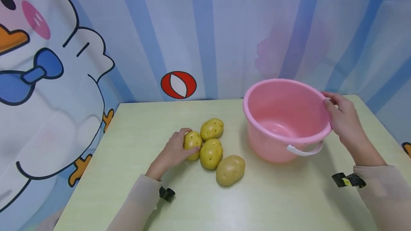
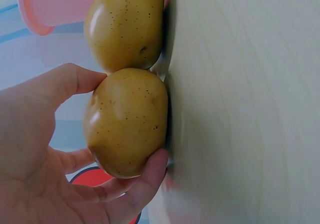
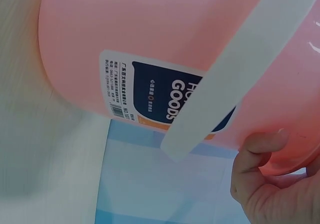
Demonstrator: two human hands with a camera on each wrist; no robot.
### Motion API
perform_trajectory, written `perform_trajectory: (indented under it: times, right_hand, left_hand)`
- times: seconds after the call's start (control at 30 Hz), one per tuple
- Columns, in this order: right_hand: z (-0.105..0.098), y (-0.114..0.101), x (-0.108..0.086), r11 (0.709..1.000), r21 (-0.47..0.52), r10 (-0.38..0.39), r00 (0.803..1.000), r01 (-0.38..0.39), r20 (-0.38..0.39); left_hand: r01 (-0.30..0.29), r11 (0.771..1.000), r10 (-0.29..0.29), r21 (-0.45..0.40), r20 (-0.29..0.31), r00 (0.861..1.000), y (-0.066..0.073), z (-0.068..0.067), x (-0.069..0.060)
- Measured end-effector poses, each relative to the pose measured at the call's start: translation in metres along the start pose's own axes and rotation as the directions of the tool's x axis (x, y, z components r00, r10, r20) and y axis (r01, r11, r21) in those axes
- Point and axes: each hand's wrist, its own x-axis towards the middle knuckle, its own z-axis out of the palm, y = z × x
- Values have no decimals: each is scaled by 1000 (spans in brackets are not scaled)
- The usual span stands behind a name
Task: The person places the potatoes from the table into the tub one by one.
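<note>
Four potatoes lie close together on the table. My left hand [image 1: 174, 149] has its thumb and fingers around the leftmost potato [image 1: 192, 145], which touches a neighbouring potato [image 1: 211, 153]; in the left wrist view the fingers [image 2: 152, 171] curl about the gripped potato [image 2: 127, 123]. Behind is another potato [image 1: 212, 128], and a paler one [image 1: 230, 170] lies nearest me. To the right, my right hand [image 1: 345, 117] grips the rim of a pink bucket [image 1: 273, 149], tilted a little. In the right wrist view the thumb [image 3: 265, 143] presses on the rim.
The bucket's white handle [image 1: 305, 150] hangs at its front. A pale wooden table [image 1: 128, 174] meets a striped blue and white cloth [image 1: 237, 38] at its back edge. A large cartoon duck [image 1: 48, 124] is printed on the cloth at the left.
</note>
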Motion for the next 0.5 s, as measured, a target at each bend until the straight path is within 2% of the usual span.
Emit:
perform_trajectory:
  times: [0.3, 0.5]
  right_hand:
    - [2, 2, 3, 1000, -3, -7, 1000, 7, -7]
    - [1, 2, 2, 1000, -2, -12, 1000, 12, -18]
  left_hand:
    - [11, 1000, -12, -17, -28, 1000, -2, -1, 0]
    - [23, 1000, -23, -14, -5, 1000, -2, 0, 1]
